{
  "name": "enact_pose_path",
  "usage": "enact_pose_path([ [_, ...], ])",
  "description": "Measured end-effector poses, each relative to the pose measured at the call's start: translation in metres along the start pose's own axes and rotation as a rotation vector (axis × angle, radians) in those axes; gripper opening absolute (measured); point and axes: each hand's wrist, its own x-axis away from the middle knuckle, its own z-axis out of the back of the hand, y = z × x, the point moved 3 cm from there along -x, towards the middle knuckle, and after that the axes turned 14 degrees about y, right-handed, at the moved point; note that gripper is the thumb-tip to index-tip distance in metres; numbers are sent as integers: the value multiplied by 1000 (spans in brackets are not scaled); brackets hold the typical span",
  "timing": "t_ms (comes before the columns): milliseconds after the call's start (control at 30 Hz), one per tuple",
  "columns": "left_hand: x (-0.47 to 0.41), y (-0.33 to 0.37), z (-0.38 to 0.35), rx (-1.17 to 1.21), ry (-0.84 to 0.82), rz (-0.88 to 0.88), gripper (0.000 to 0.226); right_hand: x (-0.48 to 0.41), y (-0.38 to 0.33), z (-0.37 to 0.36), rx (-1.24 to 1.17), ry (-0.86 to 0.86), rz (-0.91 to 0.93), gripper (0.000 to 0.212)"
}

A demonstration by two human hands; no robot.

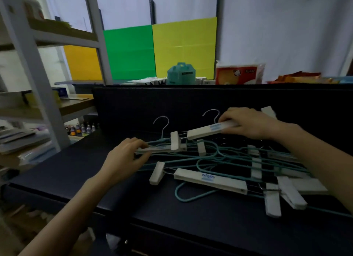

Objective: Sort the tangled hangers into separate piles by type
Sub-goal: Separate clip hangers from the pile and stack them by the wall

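Dim, bluish indoor light, soft overall focus, motion blur and wide-angle bending toward the left edge.

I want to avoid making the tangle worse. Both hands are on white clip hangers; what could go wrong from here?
1. The clip hanger in the right hand borders the teal wire hangers; lifting it may drag snagged ones along.
2. The left hand grips a second clip hanger that teal wire crosses, so pulling could tighten the knot.
3. The near clip hanger might be tugged off the table.
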Motion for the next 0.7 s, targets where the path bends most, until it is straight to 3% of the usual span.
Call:
enact_pose_path([
  [100, -6, -18, -7, 37, -123, 6, 97, 16, 3, 6, -17, 12, -61, 34],
  [167, -9, -24, -13, 44, -226, 0, 122, 24, 3, 7, -86, -10, -116, 32],
  [333, -17, -33, -27, 42, -321, -20, 91, 40, 4, 17, -142, 22, -197, 33],
  [467, -27, -38, -27, 32, -379, -48, 130, 54, 7, 28, -116, 82, -243, 35],
  [533, -30, -40, -29, 49, -372, -60, 137, 63, 7, 30, -108, 103, -268, 35],
  [600, -33, -41, -29, 84, -337, -61, 129, 72, 7, 31, -97, 124, -292, 35],
  [700, -36, -41, -30, 112, -288, -61, 94, 84, 10, 32, -67, 148, -329, 35],
])
